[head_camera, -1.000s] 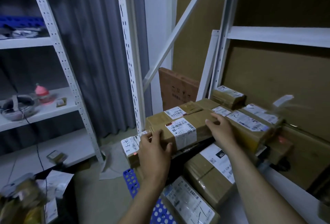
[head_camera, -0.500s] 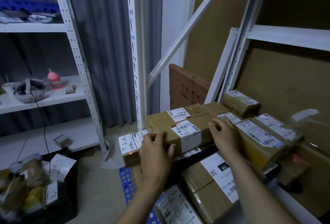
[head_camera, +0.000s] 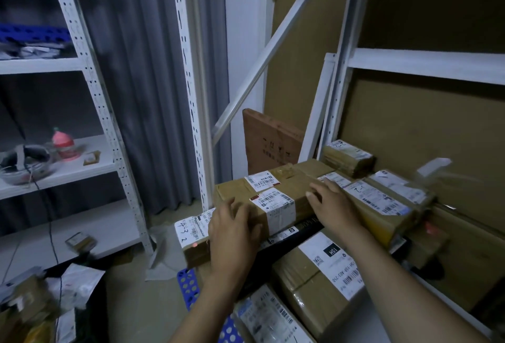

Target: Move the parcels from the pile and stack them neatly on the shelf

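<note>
Atop the parcel stack [head_camera: 308,296], our left hand [head_camera: 235,230] and right hand [head_camera: 332,203], fingers flat, settle the long cardboard parcel [head_camera: 278,206]; next, probably, squaring it flush.

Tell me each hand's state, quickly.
Left hand: open, fingers resting on the box.
Right hand: open, flat on the same box.
</note>
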